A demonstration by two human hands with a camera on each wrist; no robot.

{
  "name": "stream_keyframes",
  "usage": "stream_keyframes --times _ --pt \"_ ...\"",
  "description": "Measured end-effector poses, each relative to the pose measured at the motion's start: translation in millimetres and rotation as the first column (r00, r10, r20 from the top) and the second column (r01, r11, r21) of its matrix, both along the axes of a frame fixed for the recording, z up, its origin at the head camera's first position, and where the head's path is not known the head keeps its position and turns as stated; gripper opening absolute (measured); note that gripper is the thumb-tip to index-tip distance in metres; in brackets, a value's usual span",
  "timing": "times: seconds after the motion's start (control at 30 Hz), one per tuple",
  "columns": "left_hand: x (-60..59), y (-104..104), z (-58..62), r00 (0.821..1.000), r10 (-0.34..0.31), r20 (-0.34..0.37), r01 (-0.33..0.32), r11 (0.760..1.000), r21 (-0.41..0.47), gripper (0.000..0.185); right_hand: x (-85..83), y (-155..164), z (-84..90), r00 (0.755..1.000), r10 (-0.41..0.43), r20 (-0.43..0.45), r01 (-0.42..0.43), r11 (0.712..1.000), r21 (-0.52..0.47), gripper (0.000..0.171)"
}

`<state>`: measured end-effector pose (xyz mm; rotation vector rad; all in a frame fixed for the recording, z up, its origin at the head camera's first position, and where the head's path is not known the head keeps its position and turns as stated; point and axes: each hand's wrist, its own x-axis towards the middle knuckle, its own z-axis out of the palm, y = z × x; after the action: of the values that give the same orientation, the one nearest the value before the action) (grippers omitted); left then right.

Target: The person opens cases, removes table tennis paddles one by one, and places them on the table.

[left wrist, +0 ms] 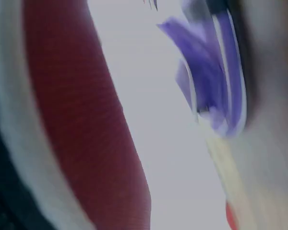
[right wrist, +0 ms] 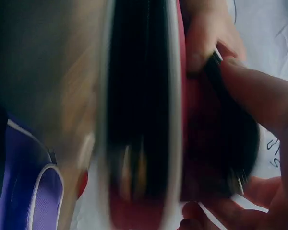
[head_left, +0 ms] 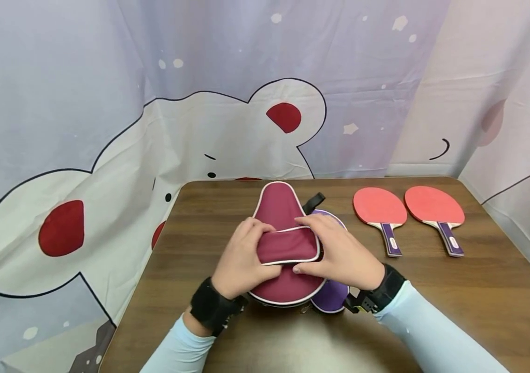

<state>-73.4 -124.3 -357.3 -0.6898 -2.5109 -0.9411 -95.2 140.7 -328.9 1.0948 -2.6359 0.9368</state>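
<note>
A maroon paddle case [head_left: 280, 204] with white piping is held above the wooden table, its narrow end pointing away. On its front bulges a small zipped pocket [head_left: 288, 246]. My left hand [head_left: 242, 259] grips the pocket's left end, fingers on top and thumb at its lower edge. From the other side my right hand [head_left: 341, 254] pinches the right end the same way. The right wrist view shows the case's black zipper side [right wrist: 144, 96], blurred. Partly hidden behind the maroon case and my right hand lies a purple paddle case [head_left: 331, 298].
Two red table tennis paddles [head_left: 380, 206] [head_left: 434, 205] lie side by side at the right of the table [head_left: 190, 217], purple handles toward me. A black strap [head_left: 313, 202] sticks out by the purple case. A printed curtain [head_left: 227, 46] hangs behind the table.
</note>
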Motion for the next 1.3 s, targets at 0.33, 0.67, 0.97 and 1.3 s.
stream_keyframes --times 0.33,0.67,0.97,1.3 --pt "-2.0 36.4 -3.7 0.998 -0.045 0.042 0.045 0.999 0.022 0.061 2.5 9.2 -2.0 0.999 -0.027 -0.016 0.028 1.000 0.004 0.065" --pt "-15.3 23.3 -37.1 0.944 -0.026 0.328 0.053 0.996 -0.072 0.083 1.1 55.2 -9.2 0.985 -0.171 -0.021 0.172 0.985 0.011 0.053" --pt "-23.7 25.5 -73.5 0.900 -0.244 0.362 0.359 0.886 -0.294 0.053 3.9 91.5 -1.4 0.970 -0.239 -0.033 0.239 0.971 -0.017 0.053" --pt "-20.8 -5.7 -71.9 0.927 -0.155 0.341 0.297 0.859 -0.417 0.057 -0.3 84.2 -9.8 0.975 -0.221 -0.022 0.219 0.973 -0.073 0.051"
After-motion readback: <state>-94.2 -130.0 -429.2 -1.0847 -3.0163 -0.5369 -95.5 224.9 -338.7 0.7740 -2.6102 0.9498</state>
